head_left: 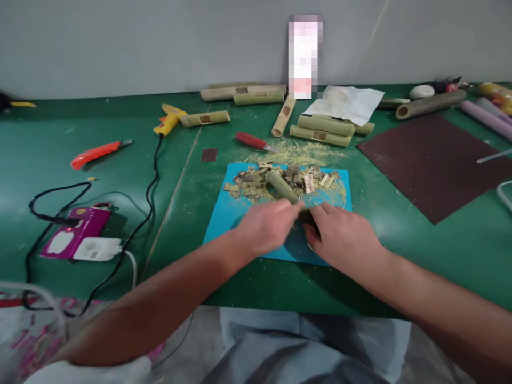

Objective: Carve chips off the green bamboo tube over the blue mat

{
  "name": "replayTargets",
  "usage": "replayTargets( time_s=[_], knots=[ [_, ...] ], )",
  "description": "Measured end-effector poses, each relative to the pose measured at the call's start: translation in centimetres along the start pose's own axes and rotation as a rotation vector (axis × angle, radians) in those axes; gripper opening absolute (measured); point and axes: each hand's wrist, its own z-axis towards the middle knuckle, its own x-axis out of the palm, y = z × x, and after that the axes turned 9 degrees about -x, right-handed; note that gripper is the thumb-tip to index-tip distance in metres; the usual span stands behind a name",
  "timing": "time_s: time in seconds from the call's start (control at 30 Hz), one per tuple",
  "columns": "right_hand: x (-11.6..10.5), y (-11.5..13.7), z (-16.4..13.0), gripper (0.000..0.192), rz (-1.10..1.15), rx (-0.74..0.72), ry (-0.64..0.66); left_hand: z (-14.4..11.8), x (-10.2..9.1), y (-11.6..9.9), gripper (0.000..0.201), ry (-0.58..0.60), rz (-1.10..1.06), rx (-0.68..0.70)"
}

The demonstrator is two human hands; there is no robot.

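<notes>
A green bamboo tube slants over the blue mat, its far end among wood chips and shavings. My right hand is closed round the near part of this tube, where a dark patch shows under the fingers. Against the tube's middle, my left hand is closed in a fist, slightly blurred. Whatever its fingers hold is hidden. Just beyond the mat lies a red-handled tool with a short metal blade, beside a spread of fine shavings.
Cut bamboo tubes lie at the back, near a white paper sheet and a propped phone. To the right is a dark brown sheet. On the left are a yellow glue gun, an orange utility knife and a purple power strip.
</notes>
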Motion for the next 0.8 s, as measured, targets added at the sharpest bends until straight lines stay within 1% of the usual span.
replayTargets(
  time_s=[0.03,0.07,0.17,0.2,0.3,0.33,0.43,0.47,0.57,0.67,0.7,0.8],
  knots=[
    [0.0,0.0,0.0,0.023,0.009,0.000,0.005,0.0,0.0,-0.2,0.039,0.022,-0.005,0.023],
    [-0.1,0.1,0.0,0.023,0.015,0.004,0.008,0.0,0.0,-0.2,0.039,0.017,0.000,0.012],
    [-0.2,0.1,0.1,0.025,0.021,0.019,0.019,0.0,-0.1,0.1,0.041,-0.081,0.052,-0.098],
    [-0.3,0.1,0.1,0.025,0.023,0.018,0.024,0.0,-0.1,0.2,0.042,-0.084,0.058,-0.102],
    [-0.3,0.1,0.1,0.025,0.031,0.014,0.034,-0.1,-0.1,0.4,0.041,0.011,0.041,0.012],
    [-0.2,0.0,0.1,0.025,0.035,0.015,0.032,-0.1,0.0,0.5,0.040,0.011,0.040,0.021],
    [-0.2,-0.1,0.1,0.027,0.047,0.014,0.032,0.0,0.2,0.8,0.042,-0.109,0.088,-0.111],
    [-0.2,-0.1,0.1,0.027,0.051,0.008,0.040,0.0,0.2,0.9,0.043,-0.107,0.089,-0.105],
    [-0.3,-0.1,0.1,0.025,0.057,0.005,0.058,-0.2,0.2,0.9,0.042,-0.043,0.043,-0.033],
    [-0.4,-0.1,0.1,0.026,0.054,0.015,0.041,-0.3,0.0,0.8,0.042,-0.099,0.042,-0.105],
    [-0.4,-0.1,0.1,0.026,0.052,0.016,0.037,-0.3,0.0,0.7,0.042,-0.104,0.046,-0.108],
    [-0.3,-0.2,0.1,0.025,0.056,0.007,0.044,-0.3,-0.1,0.7,0.040,-0.030,0.031,-0.013]
  ],
)
